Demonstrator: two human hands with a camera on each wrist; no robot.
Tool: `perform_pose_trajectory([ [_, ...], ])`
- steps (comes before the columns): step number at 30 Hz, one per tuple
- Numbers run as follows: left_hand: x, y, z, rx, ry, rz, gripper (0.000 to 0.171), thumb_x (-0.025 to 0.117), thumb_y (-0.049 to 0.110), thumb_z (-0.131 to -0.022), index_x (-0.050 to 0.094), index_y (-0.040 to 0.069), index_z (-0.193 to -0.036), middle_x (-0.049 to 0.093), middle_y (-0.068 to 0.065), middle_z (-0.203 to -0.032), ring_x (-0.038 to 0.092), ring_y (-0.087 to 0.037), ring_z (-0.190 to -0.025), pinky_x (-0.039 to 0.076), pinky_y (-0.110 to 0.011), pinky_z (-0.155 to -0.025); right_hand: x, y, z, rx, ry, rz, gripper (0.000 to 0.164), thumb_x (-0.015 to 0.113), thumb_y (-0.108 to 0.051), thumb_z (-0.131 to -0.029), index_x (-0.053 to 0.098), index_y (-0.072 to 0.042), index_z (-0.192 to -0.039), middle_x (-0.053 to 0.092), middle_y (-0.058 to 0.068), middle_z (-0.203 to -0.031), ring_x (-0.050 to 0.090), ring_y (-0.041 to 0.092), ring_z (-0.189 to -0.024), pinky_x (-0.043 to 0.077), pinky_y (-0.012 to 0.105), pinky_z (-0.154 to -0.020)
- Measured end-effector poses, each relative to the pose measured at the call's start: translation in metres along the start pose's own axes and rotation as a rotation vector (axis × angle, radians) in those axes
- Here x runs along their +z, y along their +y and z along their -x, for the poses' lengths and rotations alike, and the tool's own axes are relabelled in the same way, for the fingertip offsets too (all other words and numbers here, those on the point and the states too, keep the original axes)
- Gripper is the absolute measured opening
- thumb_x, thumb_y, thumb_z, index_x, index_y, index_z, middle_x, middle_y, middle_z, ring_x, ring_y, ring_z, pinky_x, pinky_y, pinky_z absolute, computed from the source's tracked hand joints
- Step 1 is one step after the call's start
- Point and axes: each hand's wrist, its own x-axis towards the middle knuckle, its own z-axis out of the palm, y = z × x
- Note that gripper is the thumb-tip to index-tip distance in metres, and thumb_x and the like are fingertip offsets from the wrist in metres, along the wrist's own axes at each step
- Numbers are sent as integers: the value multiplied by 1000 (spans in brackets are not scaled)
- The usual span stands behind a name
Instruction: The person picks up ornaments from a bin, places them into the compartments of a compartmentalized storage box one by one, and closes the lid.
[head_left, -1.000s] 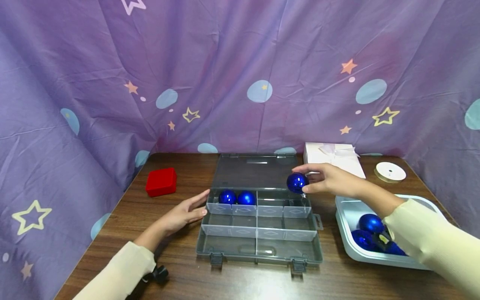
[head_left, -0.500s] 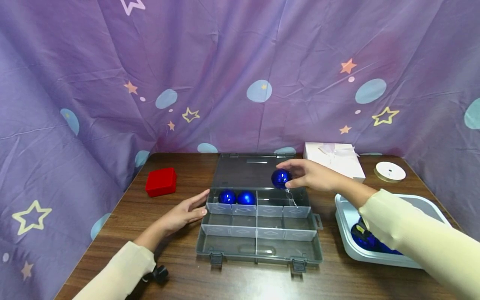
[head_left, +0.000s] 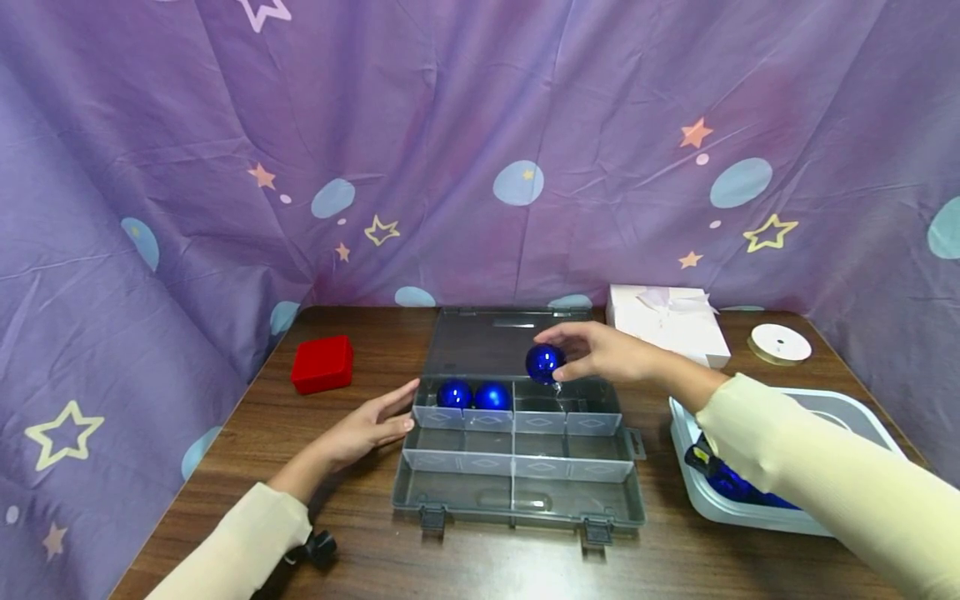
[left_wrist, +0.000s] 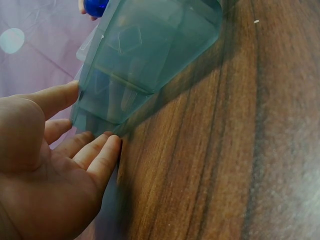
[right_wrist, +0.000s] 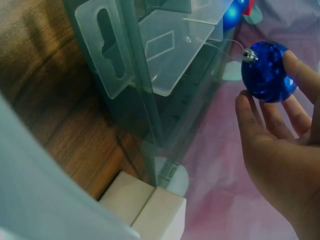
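A shiny blue Christmas ball (head_left: 544, 364) with a silver cap and thread loop is pinched between the thumb and fingers of my right hand (head_left: 611, 354). It hangs over the back row of a grey see-through divided box (head_left: 457, 492), just right of the middle divider. Two more blue balls, one shiny (head_left: 454, 395) and one more matte (head_left: 492, 397), sit side by side in the back-left compartment. My left hand (head_left: 367, 431) touches the box's left wall with its fingers extended, as the left wrist view also shows. In the right wrist view the ball's cap (right_wrist: 249, 55) points toward the box.
A pale blue tub (head_left: 693, 492) holding several blue balls stands at the right, partly behind my sleeve. A white gift box (head_left: 667, 321) and a ribbon spool (head_left: 780, 343) lie at the back right. A red case (head_left: 322, 364) lies left. The box's lid (head_left: 487, 342) lies folded back.
My right hand has carried the blue ball leftward, from above the back row's right end to near the middle divider. The left hand has stayed in place.
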Motion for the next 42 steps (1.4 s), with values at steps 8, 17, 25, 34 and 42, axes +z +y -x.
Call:
perform_pose_trajectory([
  [8, 1, 1, 0, -2, 3, -5, 74, 54, 6, -107, 9, 4, -165, 8, -25, -170, 18, -43, -153, 34, -47, -119, 6, 1, -3, -16, -92, 77, 56, 79, -8, -89, 57, 5, -138, 63, 21, -136, 55, 42, -132, 42, 58, -114],
  [17, 0, 0, 0, -1, 1, -5, 76, 57, 10, -106, 10, 4, -165, 8, -25, -170, 19, -44, -153, 34, -47, -119, 10, 3, -4, -11, -141, 50, 59, 79, -2, -86, 55, 9, -139, 59, 25, -141, 52, 44, -135, 39, 58, -116],
  [25, 1, 0, 0, 1, 3, 1, 76, 57, 11, -106, 10, 4, -165, 8, -26, -170, 17, -43, -154, 34, -47, -119, 10, 2, -4, -21, -141, 71, 60, 79, -3, -86, 54, 10, -139, 59, 25, -141, 52, 45, -134, 39, 58, -116],
  [34, 1, 0, 0, 3, 8, -15, 76, 57, 11, -106, 10, 4, -165, 8, -26, -170, 16, -43, -154, 33, -49, -119, 12, 1, -5, -22, -142, 83, 60, 79, -4, -87, 54, 10, -140, 58, 26, -143, 50, 47, -137, 36, 58, -118],
  [42, 0, -1, 0, 1, 8, -27, 76, 57, 12, -106, 10, 4, -165, 9, -25, -170, 16, -42, -154, 34, -48, -119, 13, -1, -6, 15, -156, 40, 59, 77, -3, -89, 52, 10, -141, 52, 34, -145, 51, 49, -134, 40, 61, -114],
])
